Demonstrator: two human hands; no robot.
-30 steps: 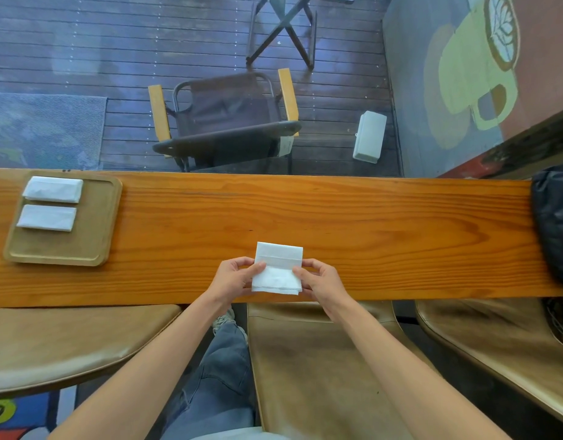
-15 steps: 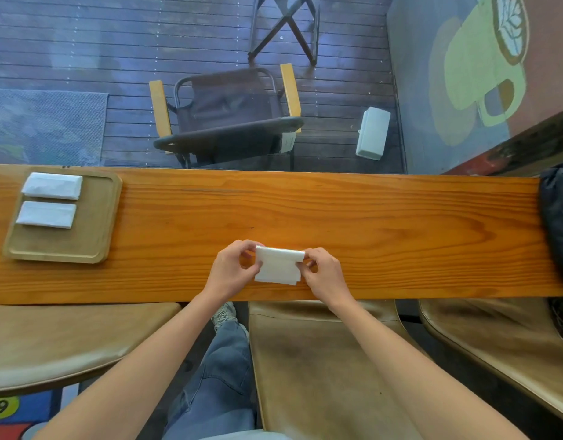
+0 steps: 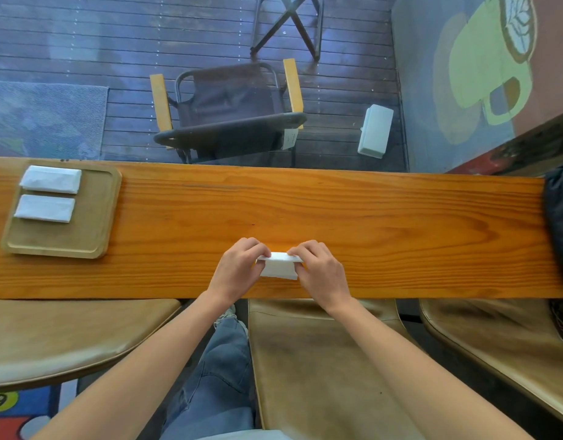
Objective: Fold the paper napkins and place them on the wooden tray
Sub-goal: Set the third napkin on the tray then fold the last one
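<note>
White paper napkin (image 3: 279,267), pinched at each end between the curled fingers of our left hand (image 3: 237,270) and right hand (image 3: 321,272), has just been doubled over near the wooden counter's (image 3: 400,236) front edge, so it should join two folded napkins (image 3: 48,193) on the wooden tray (image 3: 93,230) at far left.
</note>
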